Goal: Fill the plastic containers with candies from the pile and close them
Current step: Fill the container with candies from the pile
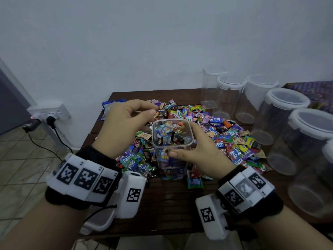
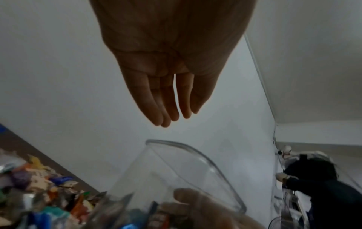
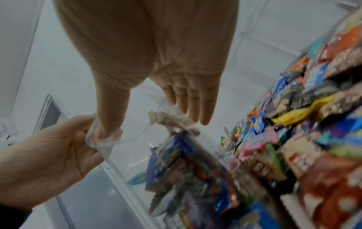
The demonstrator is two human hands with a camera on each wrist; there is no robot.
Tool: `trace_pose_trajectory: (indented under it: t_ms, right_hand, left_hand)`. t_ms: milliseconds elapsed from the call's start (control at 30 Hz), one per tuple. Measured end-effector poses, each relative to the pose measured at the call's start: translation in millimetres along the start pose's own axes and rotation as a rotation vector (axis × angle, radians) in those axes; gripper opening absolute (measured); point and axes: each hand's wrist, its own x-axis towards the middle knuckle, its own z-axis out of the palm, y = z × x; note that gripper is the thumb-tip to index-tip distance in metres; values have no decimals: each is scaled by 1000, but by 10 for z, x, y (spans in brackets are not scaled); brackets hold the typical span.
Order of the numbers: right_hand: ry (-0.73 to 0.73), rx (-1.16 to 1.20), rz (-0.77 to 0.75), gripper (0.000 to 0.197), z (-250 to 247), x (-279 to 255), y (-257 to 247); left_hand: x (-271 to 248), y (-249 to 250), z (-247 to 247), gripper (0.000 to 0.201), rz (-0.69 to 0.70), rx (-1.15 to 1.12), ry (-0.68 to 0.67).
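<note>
A square clear plastic container [image 1: 167,134] stands upright on the dark wooden table [image 1: 171,204], at the near edge of a pile of wrapped candies [image 1: 225,139], and is partly filled with them. My right hand [image 1: 191,141] grips it near the rim, thumb on the front wall and fingers round the right side. The right wrist view shows that thumb on the rim [image 3: 127,140]. My left hand [image 1: 154,107] hovers just above and left of the opening, holding nothing. In the left wrist view its fingers [image 2: 166,100] are straight above the container [image 2: 176,167].
Several tall round clear containers [image 1: 284,114] with white rims stand along the table's right side and back right corner. A white lid [image 1: 97,224] lies at the front left edge. A blue-edged bag [image 1: 110,109] sits back left. A wall socket [image 1: 48,114] with cables is further left.
</note>
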Motion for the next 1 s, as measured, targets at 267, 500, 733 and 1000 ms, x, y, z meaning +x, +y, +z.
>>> trace_pose_trajectory:
  t_ms: [267, 500, 733, 1000]
  right_hand:
    - [37, -552, 92, 62, -473, -237, 153]
    - [-4, -989, 259, 15, -886, -566, 224]
    - [-411, -1248, 487, 22, -819, -717, 346]
    - [-516, -1060, 554, 9, -736, -333, 435]
  left_hand:
    - [-77, -242, -337, 11, -155, 334, -190]
    - [-115, -425, -376, 8, -239, 723, -567]
    - [-123, -524, -260, 16, -291, 825, -864]
    - [-117, -676, -88, 19, -303, 906, -975]
